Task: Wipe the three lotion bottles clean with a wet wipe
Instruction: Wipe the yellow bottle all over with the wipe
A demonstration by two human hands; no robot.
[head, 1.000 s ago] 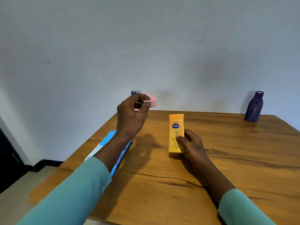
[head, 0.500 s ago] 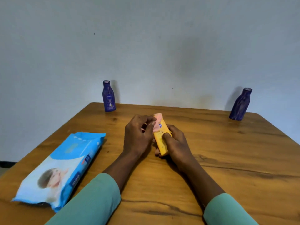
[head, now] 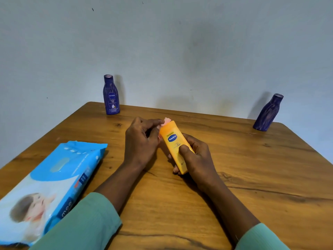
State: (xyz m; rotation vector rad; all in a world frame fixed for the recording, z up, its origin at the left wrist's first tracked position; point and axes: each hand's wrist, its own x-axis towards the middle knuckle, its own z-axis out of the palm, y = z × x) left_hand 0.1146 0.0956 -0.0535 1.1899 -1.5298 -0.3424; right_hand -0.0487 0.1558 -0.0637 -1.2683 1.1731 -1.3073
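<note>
My right hand (head: 195, 160) grips the lower half of a yellow lotion bottle (head: 173, 141), which is tilted over the middle of the table. My left hand (head: 141, 141) pinches a small pink wet wipe (head: 166, 121) against the bottle's upper left side and top edge. Most of the wipe is hidden behind my fingers. A dark blue lotion bottle (head: 110, 95) stands upright at the back left by the wall. A second dark blue bottle (head: 268, 113) stands at the back right corner.
A blue pack of wet wipes (head: 48, 186) lies at the left edge of the wooden table (head: 252, 177). A grey wall runs right behind the table's far edge.
My left hand brought the pink wipe down from mid-air onto the yellow bottle. My right hand tilted the bottle from upright. The wipe now sits higher, at the bottle's top.
</note>
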